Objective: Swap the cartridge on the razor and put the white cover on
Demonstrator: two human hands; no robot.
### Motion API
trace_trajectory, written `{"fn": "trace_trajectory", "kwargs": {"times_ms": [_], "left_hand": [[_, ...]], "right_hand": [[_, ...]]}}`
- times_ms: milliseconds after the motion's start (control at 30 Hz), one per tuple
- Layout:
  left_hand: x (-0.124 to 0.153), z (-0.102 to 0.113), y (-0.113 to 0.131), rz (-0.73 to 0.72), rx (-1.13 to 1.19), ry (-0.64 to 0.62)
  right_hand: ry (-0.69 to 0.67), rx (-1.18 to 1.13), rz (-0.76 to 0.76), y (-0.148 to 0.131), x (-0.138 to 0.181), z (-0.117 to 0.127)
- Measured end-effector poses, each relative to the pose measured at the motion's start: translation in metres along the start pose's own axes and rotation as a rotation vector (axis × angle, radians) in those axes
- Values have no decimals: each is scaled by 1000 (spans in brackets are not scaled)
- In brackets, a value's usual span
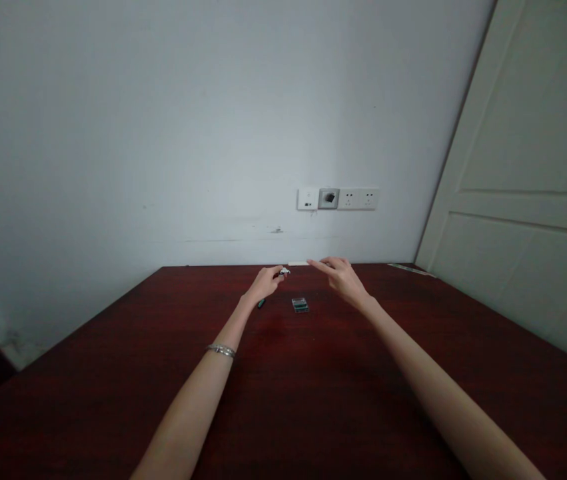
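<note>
One small white object [284, 271], too tiny for me to make out, is pinched in the fingers of the left hand [264, 283], just beyond and a bit left of a clear, flat rectangular case with dark green in it [300, 305]. Just one case, lying on one dark red-brown wooden table [273, 387]. Right hand [342, 273] is beyond and right of the case, looks released, index finger stretched out. One short dark green piece [262, 303] sits left of the case, and four square wall plates [348, 199] line up way behind it.
</note>
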State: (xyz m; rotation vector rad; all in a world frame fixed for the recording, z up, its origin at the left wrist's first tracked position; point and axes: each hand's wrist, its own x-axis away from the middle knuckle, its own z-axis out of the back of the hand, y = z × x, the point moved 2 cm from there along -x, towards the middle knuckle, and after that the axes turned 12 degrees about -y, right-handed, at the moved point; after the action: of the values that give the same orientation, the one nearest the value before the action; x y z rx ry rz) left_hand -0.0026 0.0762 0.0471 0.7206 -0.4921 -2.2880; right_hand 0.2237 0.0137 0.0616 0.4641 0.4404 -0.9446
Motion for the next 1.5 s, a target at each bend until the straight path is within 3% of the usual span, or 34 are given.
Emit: {"fn": "trace_trajectory", "kwargs": {"times_ms": [133, 333, 567, 867, 1033, 1200, 1500], "left_hand": [[-3, -2, -1, 4, 2, 20], [-2, -2, -7, -44, 11, 30], [-5, -7, -9, -22, 70, 14], [-8, -15, -21, -88, 155, 7], [-10, -12, -17, -84, 143, 31], [-7, -6, -17, -40, 105, 33], [-7, -4, -5, -89, 20, 35]], "right_hand": [[-5, 11, 51, -13, -6, 2], [3, 22, 35, 2, 2, -4], [2, 5, 70, -11, -1, -3], [72, 1, 60, 0, 3, -10], [61, 22, 100, -12, -1, -6], [65, 19, 88, -2, 3, -9], [54, 59, 123, -14, -2, -6]]}}
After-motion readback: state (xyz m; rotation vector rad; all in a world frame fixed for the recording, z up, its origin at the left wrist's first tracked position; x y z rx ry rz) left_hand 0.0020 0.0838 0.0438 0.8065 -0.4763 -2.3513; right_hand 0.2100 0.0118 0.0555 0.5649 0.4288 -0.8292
